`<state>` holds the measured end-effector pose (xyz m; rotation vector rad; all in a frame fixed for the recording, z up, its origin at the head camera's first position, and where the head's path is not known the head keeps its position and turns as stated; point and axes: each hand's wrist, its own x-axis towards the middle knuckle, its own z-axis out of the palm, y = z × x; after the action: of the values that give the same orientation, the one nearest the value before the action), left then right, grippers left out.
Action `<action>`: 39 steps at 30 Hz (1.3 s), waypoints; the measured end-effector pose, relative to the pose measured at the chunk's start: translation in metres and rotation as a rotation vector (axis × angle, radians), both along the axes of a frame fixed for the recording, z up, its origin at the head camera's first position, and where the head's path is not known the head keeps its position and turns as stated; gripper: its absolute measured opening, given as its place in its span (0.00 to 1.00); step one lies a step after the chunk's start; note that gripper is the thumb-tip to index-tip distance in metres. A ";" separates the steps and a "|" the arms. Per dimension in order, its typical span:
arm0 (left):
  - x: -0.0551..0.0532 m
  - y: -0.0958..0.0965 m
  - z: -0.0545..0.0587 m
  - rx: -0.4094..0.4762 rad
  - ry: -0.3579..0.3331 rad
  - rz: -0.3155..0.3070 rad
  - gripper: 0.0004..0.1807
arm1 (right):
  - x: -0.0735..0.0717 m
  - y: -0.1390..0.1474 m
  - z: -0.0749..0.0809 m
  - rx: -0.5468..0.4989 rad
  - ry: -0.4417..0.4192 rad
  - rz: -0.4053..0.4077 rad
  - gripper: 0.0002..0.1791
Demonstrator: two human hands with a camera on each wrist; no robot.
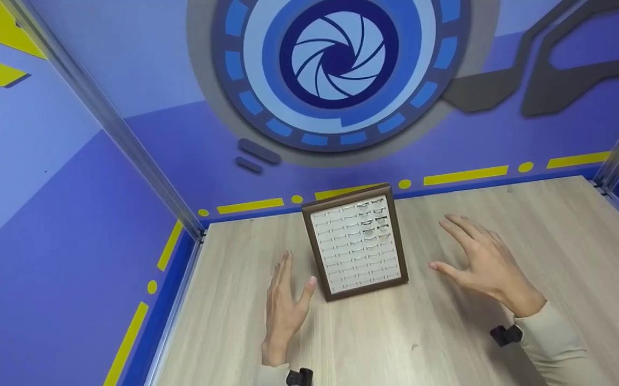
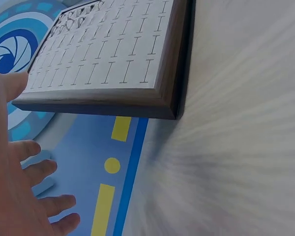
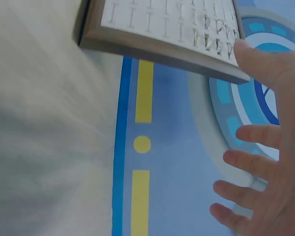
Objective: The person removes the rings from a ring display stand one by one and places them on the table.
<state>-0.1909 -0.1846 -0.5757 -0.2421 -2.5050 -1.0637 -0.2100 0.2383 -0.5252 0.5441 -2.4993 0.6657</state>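
A brown-framed display board (image 1: 358, 246) stands tilted back on the wooden table, its white panel marked with rows of short slots. Small rings or thin metal pieces (image 1: 374, 220) sit in several slots at its upper right; their exact kind is too small to tell. My left hand (image 1: 284, 308) is held just left of the frame, fingers straight and thumb raised, apart from it. To the right, with a wider gap, my right hand (image 1: 484, 265) hovers with spread fingers and holds nothing. Both wrist views show the frame's lower edge (image 2: 93, 102) beyond the thumbs.
The light wooden table (image 1: 502, 230) reaches back to a blue-purple wall panel (image 1: 170, 150) with yellow dashes and a large round aperture graphic. A metal post (image 1: 111, 118) rises at the left corner. Black wrist cameras (image 1: 505, 335) are strapped at the sleeves.
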 end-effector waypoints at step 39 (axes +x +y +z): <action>-0.026 0.049 -0.016 0.475 -0.174 -0.089 0.37 | -0.050 -0.077 -0.013 -0.219 0.063 0.190 0.13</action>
<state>-0.2166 -0.1355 -0.5916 -0.1248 -2.3117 -1.7378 -0.2605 0.1618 -0.5381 0.7136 -2.2971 0.9652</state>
